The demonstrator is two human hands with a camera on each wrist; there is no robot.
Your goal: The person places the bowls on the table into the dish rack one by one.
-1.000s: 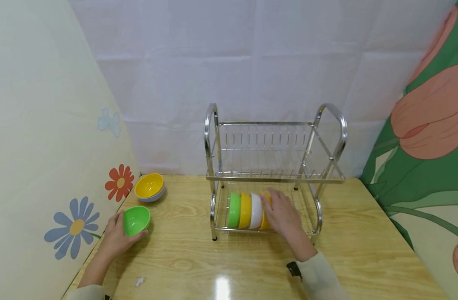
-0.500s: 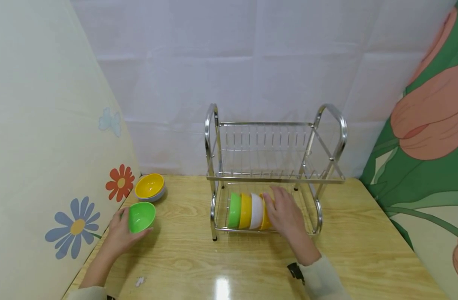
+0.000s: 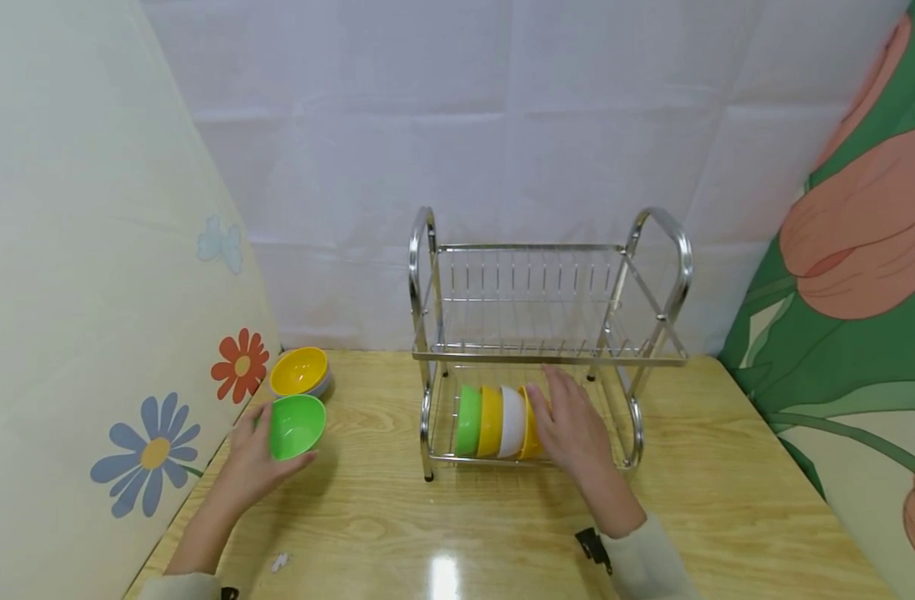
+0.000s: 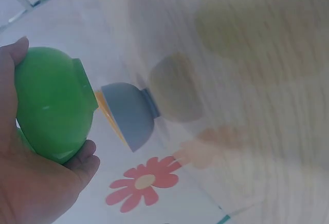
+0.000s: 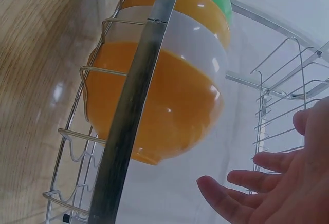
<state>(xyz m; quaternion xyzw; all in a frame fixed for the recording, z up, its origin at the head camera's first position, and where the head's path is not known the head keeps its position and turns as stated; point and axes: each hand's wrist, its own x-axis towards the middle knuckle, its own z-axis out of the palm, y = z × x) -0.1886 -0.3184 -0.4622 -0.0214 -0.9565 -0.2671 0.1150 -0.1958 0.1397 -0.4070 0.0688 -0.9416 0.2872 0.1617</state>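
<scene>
My left hand (image 3: 255, 467) grips a green bowl (image 3: 298, 427) by its side, thumb at the near edge and fingers round the far side. In the left wrist view the held bowl (image 4: 54, 106) is raised above the wooden table, foot toward the wood. Just behind it sits a yellow bowl (image 3: 300, 370) nested in a blue-grey bowl (image 4: 132, 112). My right hand (image 3: 577, 433) is beside the rightmost yellow bowl (image 5: 159, 106) in the rack; the right wrist view shows its fingers (image 5: 226, 198) loosely spread, apart from that bowl.
A two-tier metal dish rack (image 3: 547, 360) stands on the table (image 3: 367, 533). On its lower tier, a green bowl (image 3: 468, 421), a yellow bowl (image 3: 491, 422) and a white bowl (image 3: 512, 422) stand on edge beside the rightmost one. A small white scrap (image 3: 279, 562) lies at front left.
My left hand has moved the green bowl right and away from me, up off its earlier place, toward the nested bowls. My right hand has shifted slightly away from me at the rack.
</scene>
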